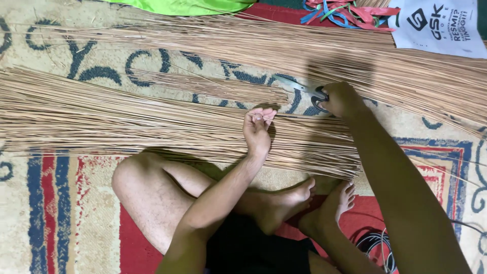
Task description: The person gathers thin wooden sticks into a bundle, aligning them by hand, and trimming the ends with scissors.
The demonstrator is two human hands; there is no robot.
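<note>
On the patterned rug (76, 213), palm-rib sticks (127, 119) ran sideways; the left hand (257, 129) pinched one stick, the right hand (341, 99) closed on scissors (304, 90) just beyond.

- scissors (304, 90): handles swallowed by the right hand (341, 99); blade tips lost among the sticks (152, 119)
- sticks run off the left edge
- white bag (440, 25) cut off top right

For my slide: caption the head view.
Left hand pinches thin sticks; right hand holds scissors above patterned rug.
</note>
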